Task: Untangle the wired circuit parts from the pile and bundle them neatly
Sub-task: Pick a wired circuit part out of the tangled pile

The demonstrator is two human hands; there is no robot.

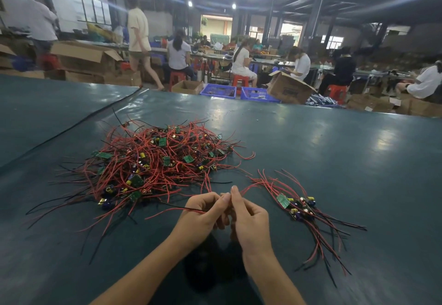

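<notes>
A tangled pile of small green circuit boards with red and black wires lies on the dark green table, left of centre. To the right rests a small aligned bundle of boards with wires. Just below the pile, my left hand grips red and black wires that trail out to the left. My right hand sits close beside it and pinches a red wire between thumb and fingers. Any board held between the hands is hidden by my fingers.
A long black cable runs diagonally across the table's left side. Beyond the far table edge stand cardboard boxes, blue crates and red stools, with several people seated at benches and one person walking.
</notes>
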